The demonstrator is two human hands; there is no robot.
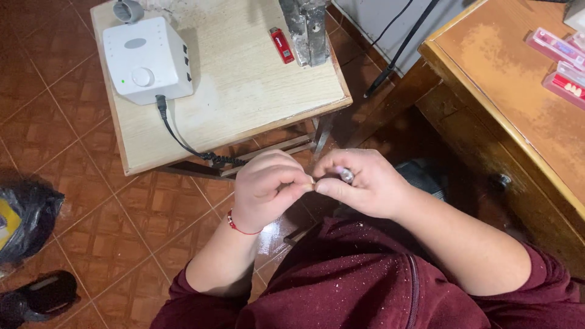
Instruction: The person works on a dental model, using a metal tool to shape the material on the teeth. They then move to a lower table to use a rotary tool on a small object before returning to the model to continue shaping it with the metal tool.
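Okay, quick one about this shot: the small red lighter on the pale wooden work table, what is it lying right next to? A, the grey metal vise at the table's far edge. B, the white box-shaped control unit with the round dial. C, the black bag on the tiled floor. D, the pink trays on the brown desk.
A: the small red lighter lies just left of the grey metal vise on the pale wooden work table, well apart from the white box-shaped control unit.

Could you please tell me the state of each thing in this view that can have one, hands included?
left hand: fingers curled, pinching a tiny piece I cannot identify.
right hand: closed around a metal-tipped handpiece.
white control box: green light lit, black cable plugged in.
red lighter: lying flat on the small table.
black bag: crumpled on the tiled floor.
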